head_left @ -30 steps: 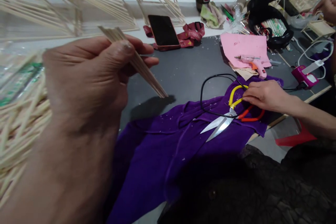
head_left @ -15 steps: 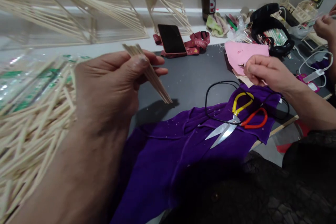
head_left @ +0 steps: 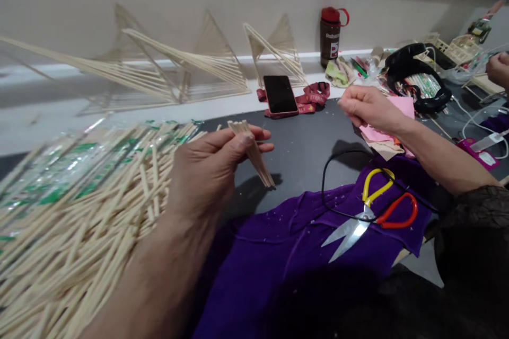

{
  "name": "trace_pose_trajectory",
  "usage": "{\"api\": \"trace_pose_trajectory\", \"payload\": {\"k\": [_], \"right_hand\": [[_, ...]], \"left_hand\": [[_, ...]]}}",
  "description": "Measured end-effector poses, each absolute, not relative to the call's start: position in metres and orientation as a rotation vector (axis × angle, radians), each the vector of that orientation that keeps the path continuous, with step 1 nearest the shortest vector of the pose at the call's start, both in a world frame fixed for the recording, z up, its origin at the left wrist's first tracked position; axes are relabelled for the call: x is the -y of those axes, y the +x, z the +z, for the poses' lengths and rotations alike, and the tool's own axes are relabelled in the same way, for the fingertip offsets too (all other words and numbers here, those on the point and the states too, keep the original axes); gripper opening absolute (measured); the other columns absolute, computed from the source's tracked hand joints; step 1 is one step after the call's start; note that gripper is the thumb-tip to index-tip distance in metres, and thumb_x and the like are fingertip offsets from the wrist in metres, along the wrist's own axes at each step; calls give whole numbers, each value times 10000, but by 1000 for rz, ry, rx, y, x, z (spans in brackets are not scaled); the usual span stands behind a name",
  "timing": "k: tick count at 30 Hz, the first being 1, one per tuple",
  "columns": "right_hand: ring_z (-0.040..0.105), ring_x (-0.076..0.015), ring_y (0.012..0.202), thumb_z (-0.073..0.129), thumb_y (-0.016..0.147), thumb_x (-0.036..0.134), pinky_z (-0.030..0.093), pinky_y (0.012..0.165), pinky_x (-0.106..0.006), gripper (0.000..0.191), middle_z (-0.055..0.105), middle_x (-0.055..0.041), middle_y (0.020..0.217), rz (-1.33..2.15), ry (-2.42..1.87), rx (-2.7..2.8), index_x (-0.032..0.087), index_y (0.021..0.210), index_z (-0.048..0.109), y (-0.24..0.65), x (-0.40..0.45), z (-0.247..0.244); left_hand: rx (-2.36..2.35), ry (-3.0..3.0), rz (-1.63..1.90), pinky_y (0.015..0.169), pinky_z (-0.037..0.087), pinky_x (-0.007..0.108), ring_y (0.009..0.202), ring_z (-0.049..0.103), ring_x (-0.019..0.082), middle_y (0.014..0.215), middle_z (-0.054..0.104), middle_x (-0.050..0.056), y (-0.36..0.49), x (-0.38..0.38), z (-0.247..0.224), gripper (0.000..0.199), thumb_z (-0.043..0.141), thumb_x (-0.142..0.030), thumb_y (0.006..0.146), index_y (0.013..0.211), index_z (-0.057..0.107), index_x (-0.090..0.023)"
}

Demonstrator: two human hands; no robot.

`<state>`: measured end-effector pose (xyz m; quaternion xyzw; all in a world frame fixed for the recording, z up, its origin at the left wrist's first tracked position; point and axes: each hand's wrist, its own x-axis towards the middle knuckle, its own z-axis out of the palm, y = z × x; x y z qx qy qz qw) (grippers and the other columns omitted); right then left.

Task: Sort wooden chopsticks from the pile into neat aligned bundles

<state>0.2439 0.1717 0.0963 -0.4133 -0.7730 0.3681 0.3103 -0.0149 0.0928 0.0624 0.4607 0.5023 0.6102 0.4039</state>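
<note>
Between the thumb and fingers of my left hand (head_left: 210, 161) is a small bundle of thin wooden sticks (head_left: 258, 161), tilted over the dark table. My right hand (head_left: 368, 108) is closed above the table, beside the pink paper (head_left: 403, 107); what it holds, if anything, is hidden. Below it, scissors (head_left: 366, 214) with a yellow and a red handle lie with parted blades on purple cloth (head_left: 294, 238). A black cord (head_left: 324, 190) loops over them. Many loose sticks (head_left: 99, 233) are piled left of my left hand.
A phone (head_left: 280, 94) rests on a red lanyard (head_left: 316, 96) near the wall. Behind stand stick frames (head_left: 222, 71) and a bottle (head_left: 330, 37). Black headphones (head_left: 417, 71) lie at the right. Another person's hand (head_left: 499, 69) shows at the right edge.
The view has shifted, so more wall and sticks show. My right hand has moved left, away from the pink paper, and the small metal tip at its fingers no longer shows. My left hand keeps the bundle.
</note>
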Motion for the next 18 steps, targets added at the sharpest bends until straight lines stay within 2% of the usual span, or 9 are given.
{"api": "trace_pose_trajectory", "payload": {"k": [3, 6, 10, 14, 16, 18], "right_hand": [[502, -106, 617, 566, 888, 266, 412, 614, -253, 192, 532, 16, 640, 618, -1062, 2278, 194, 723, 502, 236, -183, 105], [564, -174, 880, 562, 889, 238, 449, 776, -313, 60, 620, -53, 890, 152, -1096, 2358, 200, 846, 579, 245, -217, 109], [587, -213, 943, 579, 887, 249, 458, 771, -341, 135, 635, -99, 1052, -86, -1275, 2361, 198, 1002, 628, 279, -264, 92], [617, -213, 894, 589, 884, 269, 454, 749, -329, 139, 681, -96, 949, 6, -1306, 2425, 182, 954, 674, 293, -234, 76], [627, -180, 802, 545, 914, 293, 453, 722, -306, 193, 688, -60, 816, 224, -1234, 2537, 174, 872, 690, 291, -191, 81], [625, -136, 725, 538, 919, 319, 446, 681, -267, 241, 689, -26, 762, 532, -1062, 2691, 160, 829, 696, 289, -146, 89]], "left_hand": [[-1296, 1155, 1505, 599, 595, 291, 630, 702, 176, 821, 752, 50, -17, -94, 62, 70, 773, -274, 697, 676, 763, -208], [-1312, 1139, 1501, 599, 596, 299, 630, 701, 179, 829, 751, 54, -17, -95, 62, 75, 778, -275, 691, 657, 758, -210], [-1275, 1126, 1578, 609, 616, 310, 598, 692, 171, 768, 739, 54, -12, -92, 65, 58, 780, -231, 667, 656, 752, -181], [-1184, 1172, 1664, 591, 625, 272, 563, 673, 141, 670, 716, 27, -5, -91, 66, 40, 772, -191, 638, 642, 746, -161], [-1153, 1188, 1679, 582, 624, 265, 551, 670, 131, 645, 709, 16, -4, -92, 65, 34, 758, -179, 645, 637, 735, -155], [-1136, 1202, 1673, 575, 622, 261, 547, 670, 122, 647, 708, 7, -3, -91, 64, 23, 737, -162, 673, 655, 729, -151]]}}
